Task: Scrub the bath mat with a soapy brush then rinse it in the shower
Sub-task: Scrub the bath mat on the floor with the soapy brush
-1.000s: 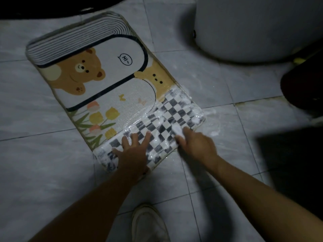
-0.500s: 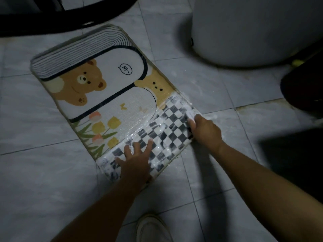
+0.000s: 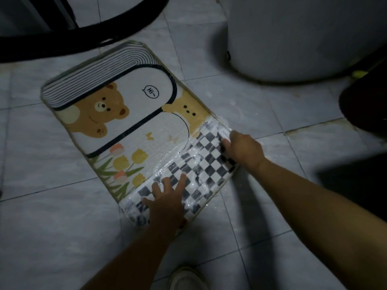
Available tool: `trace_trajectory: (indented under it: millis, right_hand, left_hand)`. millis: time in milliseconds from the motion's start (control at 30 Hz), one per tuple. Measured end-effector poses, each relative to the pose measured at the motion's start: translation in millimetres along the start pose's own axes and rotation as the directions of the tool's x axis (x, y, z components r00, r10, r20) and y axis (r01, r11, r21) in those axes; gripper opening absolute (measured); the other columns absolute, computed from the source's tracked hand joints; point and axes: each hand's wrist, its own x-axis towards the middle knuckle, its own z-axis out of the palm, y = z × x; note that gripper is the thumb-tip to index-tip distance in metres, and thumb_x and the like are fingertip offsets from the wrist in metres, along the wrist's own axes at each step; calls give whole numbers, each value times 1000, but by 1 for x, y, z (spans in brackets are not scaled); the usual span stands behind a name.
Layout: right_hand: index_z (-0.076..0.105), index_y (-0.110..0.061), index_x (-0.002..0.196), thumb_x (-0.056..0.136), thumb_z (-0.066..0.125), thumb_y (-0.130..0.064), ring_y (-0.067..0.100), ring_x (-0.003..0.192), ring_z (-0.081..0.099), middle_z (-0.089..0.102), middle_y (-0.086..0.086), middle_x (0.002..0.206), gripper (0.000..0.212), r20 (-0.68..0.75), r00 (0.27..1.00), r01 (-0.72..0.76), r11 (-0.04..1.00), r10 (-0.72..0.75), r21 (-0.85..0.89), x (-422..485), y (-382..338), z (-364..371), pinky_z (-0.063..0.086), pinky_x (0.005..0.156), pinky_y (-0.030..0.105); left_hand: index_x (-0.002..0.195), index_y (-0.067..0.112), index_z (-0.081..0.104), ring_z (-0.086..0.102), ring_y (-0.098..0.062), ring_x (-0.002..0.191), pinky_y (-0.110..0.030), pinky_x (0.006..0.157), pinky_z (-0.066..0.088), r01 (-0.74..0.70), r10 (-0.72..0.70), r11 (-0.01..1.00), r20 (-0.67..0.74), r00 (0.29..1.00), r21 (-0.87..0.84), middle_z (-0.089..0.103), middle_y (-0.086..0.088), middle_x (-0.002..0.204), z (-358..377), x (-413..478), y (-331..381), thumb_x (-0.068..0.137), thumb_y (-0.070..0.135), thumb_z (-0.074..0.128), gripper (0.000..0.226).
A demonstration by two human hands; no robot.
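Pressing the bath mat (image 3: 129,114), left hand (image 3: 165,206) spreads wide; right hand (image 3: 244,149), grip curled, holds the brush (image 3: 225,133).

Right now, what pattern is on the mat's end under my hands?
Black-and-white checkerboard on the bath mat; clearest in the head view.

One bath mat (image 3: 129,122); one brush (image 3: 225,137); two hands: left hand (image 3: 165,204), right hand (image 3: 244,149); one shoe (image 3: 186,279); one tub (image 3: 293,38).

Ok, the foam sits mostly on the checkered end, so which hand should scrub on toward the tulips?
Right. The right hand grips the brush on the bath mat; the left hand lies flat, fingers spread, pinning the mat's near end.
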Motion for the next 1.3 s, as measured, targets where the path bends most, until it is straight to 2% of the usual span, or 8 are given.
trace_trajectory:
  millis: [233, 433, 667, 800, 900, 1100, 1167, 1300]
  right_hand:
    - [48, -27, 102, 105, 38, -60, 19, 80, 62, 64, -1, 93, 34, 190, 918, 346, 937, -349, 53, -50, -43, 4, 56, 77, 38]
    - [54, -22, 104, 102, 40, -61, 27, 91, 62, 66, 5, 105, 42, 51, 999, -13, 998, 9, 63, 18, -20, -8, 43, 70, 36]
    - [48, -29, 104, 104, 36, -61, 18, 88, 62, 64, -1, 99, 35, 233, 917, 316, 946, -324, 71, -52, -52, 2, 55, 83, 38]
    - [48, -27, 100, 105, 32, -64, 18, 78, 59, 61, -1, 90, 40, 135, 983, 129, 990, -122, -51, -3, -12, -5, 46, 64, 31]
    - [51, -23, 108, 105, 32, -61, 19, 76, 58, 65, 4, 94, 42, 27, 1000, 0, 1000, 0, -3, 5, -10, 3, 48, 66, 34]
    - [43, -24, 116, 107, 37, -54, 9, 66, 56, 58, -7, 83, 32, 240, 893, 350, 923, -380, 157, -92, -69, 24, 51, 61, 28]
    - [44, -23, 117, 107, 34, -56, 11, 68, 59, 59, -6, 85, 36, 251, 878, 396, 913, -408, 97, -80, -53, 19, 52, 63, 28]
    - [46, -20, 111, 107, 26, -61, 10, 65, 52, 61, -3, 86, 47, 111, 991, 71, 997, -70, -4, -20, -16, 5, 41, 56, 29]
  left_hand:
    - [156, 47, -18, 14, -43, 148, -75, 109, 29, -2, 2, 1000, -8, 1000, 16, 10, -11, 161, -1, -2, 0, 87, 38, 78, 118]
    - [156, 47, -17, 12, -44, 150, -77, 111, 24, -14, 14, 1000, -39, 999, -14, 10, -11, 163, 1, -2, 0, 90, 38, 74, 112]
    - [156, 47, -17, 8, -45, 151, -76, 112, 22, -23, 22, 999, -20, 1000, -28, 6, -10, 164, -4, -5, 0, 88, 31, 78, 117]
    - [157, 45, -15, 8, -45, 152, -77, 113, 21, -30, 30, 999, -13, 999, -12, 6, -11, 166, -4, -4, -1, 91, 33, 74, 112]
    - [157, 46, -16, 8, -45, 152, -77, 112, 20, -22, 22, 1000, -8, 1000, -12, 7, -11, 166, -2, 0, -2, 89, 34, 77, 115]
    - [159, 44, -12, 5, -40, 154, -69, 118, 16, -63, 62, 998, -16, 998, -14, 0, -7, 168, 1, -9, -11, 83, 54, 76, 117]
    - [162, 39, 1, 14, -39, 153, -64, 119, 20, -119, 120, 993, -13, 993, 2, 8, -10, 169, 6, -23, -23, 83, 68, 65, 107]
    - [143, 27, 55, 59, -43, 119, -56, 86, 57, -153, 155, 988, -95, 983, 26, 59, -17, 137, 14, -39, -66, 48, 61, 89, 107]
